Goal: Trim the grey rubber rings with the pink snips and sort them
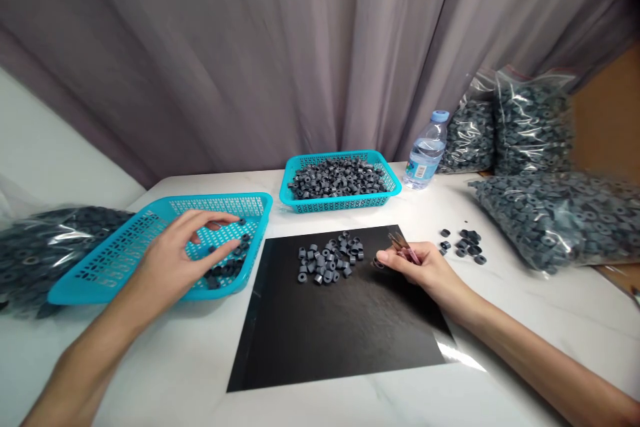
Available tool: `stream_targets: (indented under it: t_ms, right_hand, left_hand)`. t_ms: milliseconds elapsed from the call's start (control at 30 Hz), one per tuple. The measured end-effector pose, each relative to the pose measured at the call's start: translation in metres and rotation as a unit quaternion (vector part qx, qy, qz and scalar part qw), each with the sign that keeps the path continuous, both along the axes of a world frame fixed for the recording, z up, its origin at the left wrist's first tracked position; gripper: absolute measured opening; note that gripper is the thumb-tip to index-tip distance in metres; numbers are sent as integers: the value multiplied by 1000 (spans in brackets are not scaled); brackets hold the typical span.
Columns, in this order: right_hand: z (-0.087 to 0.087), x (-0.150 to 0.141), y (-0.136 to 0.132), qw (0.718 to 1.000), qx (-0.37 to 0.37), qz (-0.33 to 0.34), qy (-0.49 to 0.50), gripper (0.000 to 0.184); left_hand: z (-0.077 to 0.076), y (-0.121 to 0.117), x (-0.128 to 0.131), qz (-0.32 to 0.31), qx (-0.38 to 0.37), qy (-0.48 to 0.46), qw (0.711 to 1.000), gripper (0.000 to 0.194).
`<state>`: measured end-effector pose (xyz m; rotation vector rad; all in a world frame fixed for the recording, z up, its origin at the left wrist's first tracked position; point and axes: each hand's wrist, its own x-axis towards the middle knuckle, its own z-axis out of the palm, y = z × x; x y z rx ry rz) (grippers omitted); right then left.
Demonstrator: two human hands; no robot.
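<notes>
My left hand (173,257) is over the left turquoise basket (125,250), its thumb and fingers spread apart. A small dark grey ring (243,221) shows right by its index fingertip; I cannot tell whether they touch. More grey rings lie in that basket's right end. My right hand (420,270) is closed around a pair of tweezers (404,247), tips pointing up and left, at the right side of the black mat (325,340). A dark ring (379,263) shows at its thumb and fingertip, partly hidden. To its left, a pile of short grey cylinders (327,260) lies on the mat.
A second turquoise basket (340,203), full of grey pieces, stands at the back. Several loose rings (469,241) lie right of the mat. A water bottle (427,152) and clear bags of pieces (533,127) stand behind. Another bag (565,220) lies right, one more (60,240) left.
</notes>
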<state>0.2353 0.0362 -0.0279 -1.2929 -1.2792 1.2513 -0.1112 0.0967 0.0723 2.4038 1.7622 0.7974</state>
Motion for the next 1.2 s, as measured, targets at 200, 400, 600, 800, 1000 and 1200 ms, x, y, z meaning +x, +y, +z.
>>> stream_targets:
  t_ms: [200, 400, 600, 800, 1000, 1200]
  right_hand:
    - [-2, -19, -14, 1000, -8, 10, -12, 48]
    - [-9, -27, -19, 997, 25, 1, -71, 47]
    - [-8, -29, -23, 991, 54, 17, -122, 44]
    - [-7, -27, -23, 985, 61, 28, -157, 42]
    - [-7, -27, -23, 984, 67, 36, -163, 44]
    - [-9, -26, -24, 982, 71, 41, -173, 45]
  left_hand:
    - [-31, -42, 65, -155, 23, -116, 981, 4]
    - [-85, -82, 108, -248, -199, -104, 942, 43]
    - [-87, -80, 107, -258, -261, -139, 920, 28]
    - [-85, -72, 99, -273, -273, -164, 908, 18]
    - [-79, -73, 107, -210, -352, -308, 859, 16]
    - [-85, -71, 111, -146, -419, -428, 788, 22]
